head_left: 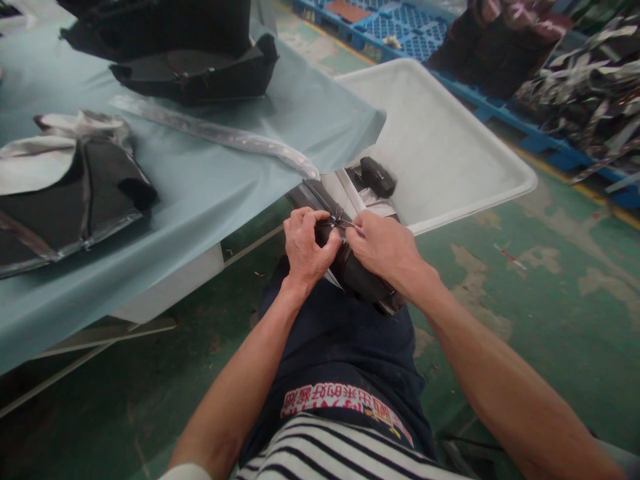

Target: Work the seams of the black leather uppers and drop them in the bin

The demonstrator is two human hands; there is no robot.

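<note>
While I watch the head view, both hands meet over the lap, just off the bench edge.

- Left hand (306,248): fingers curled tight round the top of a black moulded part with a silver foil edge (361,283). Firm hold.
- Right hand (383,248): fingers narrowed to a pinch on a small silvery bit (346,225) at the top of that same part, touching the left thumb. Too small for me to tell what the bit is.
- The black part rests on the dark blue apron (345,347) across the thigh, its lower end sticking out under the right wrist.
- Bench with pale blue-green cloth (210,193) on the left. It carries a long crinkled silver foil strip (215,133), a flat black panel with foil trim (65,200) near the left edge, and a bulky black moulded shell (200,73) further back.
- White rectangular plastic tray (450,147) sits just beyond the hands, with one small black piece (379,177) at its near corner.
- Worn green floor (550,287) below. Blue plastic pallet (400,27) and a heap of black-and-silver parts (590,87) at far right.
</note>
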